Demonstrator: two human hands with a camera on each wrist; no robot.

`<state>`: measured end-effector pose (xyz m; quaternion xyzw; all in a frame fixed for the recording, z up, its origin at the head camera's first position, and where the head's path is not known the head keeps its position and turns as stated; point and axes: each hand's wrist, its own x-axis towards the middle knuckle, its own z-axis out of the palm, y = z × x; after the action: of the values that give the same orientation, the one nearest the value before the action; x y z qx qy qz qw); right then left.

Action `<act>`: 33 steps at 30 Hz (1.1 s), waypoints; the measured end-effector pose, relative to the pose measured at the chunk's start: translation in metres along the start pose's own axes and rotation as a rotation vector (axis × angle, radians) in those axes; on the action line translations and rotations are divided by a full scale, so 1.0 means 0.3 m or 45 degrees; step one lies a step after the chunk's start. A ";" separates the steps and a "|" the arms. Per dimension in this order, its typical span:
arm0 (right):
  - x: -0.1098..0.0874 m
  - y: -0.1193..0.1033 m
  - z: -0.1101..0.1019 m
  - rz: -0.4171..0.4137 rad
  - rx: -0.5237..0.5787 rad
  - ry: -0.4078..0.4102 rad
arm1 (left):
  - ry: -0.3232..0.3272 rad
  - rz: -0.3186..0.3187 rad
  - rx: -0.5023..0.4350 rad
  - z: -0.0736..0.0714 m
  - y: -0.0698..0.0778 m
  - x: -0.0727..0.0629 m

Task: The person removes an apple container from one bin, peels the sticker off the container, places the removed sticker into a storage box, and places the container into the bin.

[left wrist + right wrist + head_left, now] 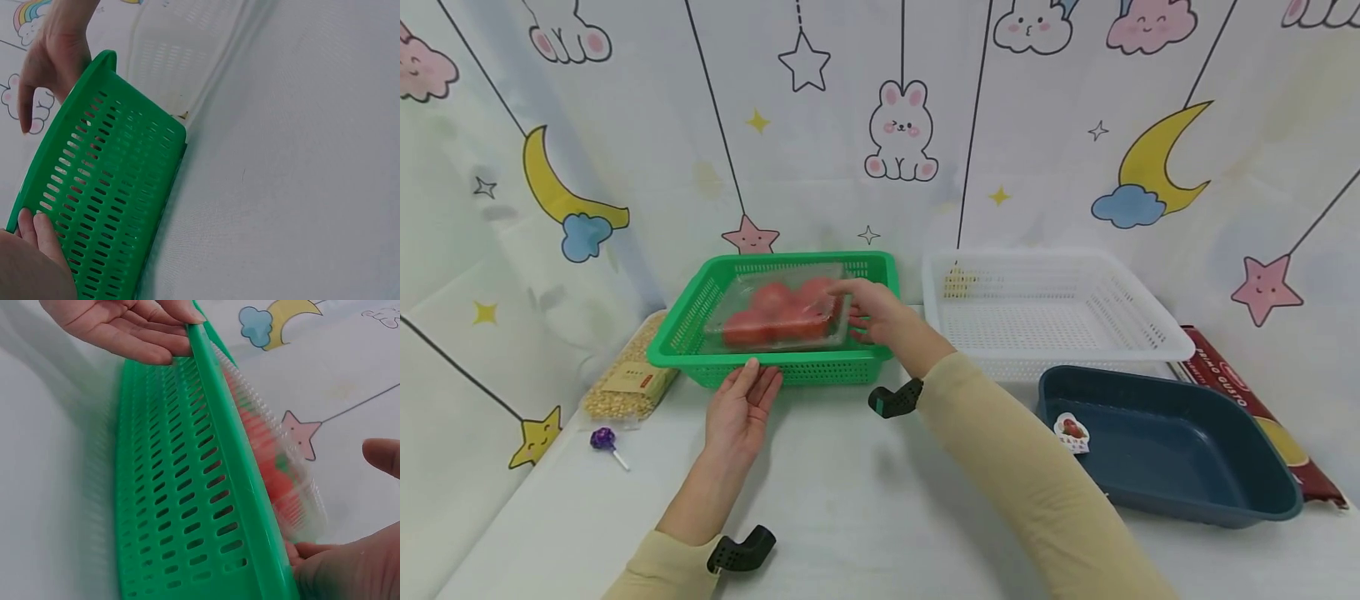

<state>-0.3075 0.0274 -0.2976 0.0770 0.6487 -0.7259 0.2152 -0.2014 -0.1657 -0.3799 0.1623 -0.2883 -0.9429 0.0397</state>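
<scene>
In the head view, a green basket (pixel 805 367) stands at the back left of the table. A clear plastic pack of tomatoes (pixel 775 312) lies tilted in it, slightly blurred. My left hand (pixel 741 408) holds the basket's front rim, its thumb over the rim and its fingers against the slotted outer wall. My right hand (pixel 880 317) is at the pack's right end, over the basket. In the right wrist view, its thumb stands apart from the pack (pixel 275 462), while its fingers are near the pack's lower end, partly hidden behind the rim.
A white basket (pixel 1052 354) stands right of the green one. In front of it is a dark blue tub (pixel 1172 450) with a small sticker-like packet (pixel 1071 433). A red-brown bag (pixel 1247 392) lies behind the tub. At left lie a bag of yellow kernels (pixel 628 379) and a purple lollipop (pixel 602 439).
</scene>
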 end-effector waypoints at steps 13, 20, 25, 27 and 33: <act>0.030 0.030 -0.013 -0.018 0.135 -0.065 | 0.001 -0.003 0.019 -0.001 0.005 0.005; 0.044 0.047 -0.004 -0.021 0.229 -0.135 | -0.004 0.002 0.024 -0.002 -0.003 0.002; 0.068 0.048 0.004 -0.001 0.265 -0.149 | -0.007 0.013 0.036 -0.004 -0.005 0.001; 0.078 0.048 0.006 0.009 0.284 -0.159 | 0.002 0.007 0.016 -0.004 -0.004 0.002; 0.105 0.051 -0.005 0.027 0.348 -0.193 | 0.002 0.005 0.005 -0.005 0.001 0.007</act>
<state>-0.3296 0.0212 -0.3241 0.0576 0.5249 -0.8089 0.2587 -0.2028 -0.1669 -0.3814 0.1626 -0.2904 -0.9421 0.0417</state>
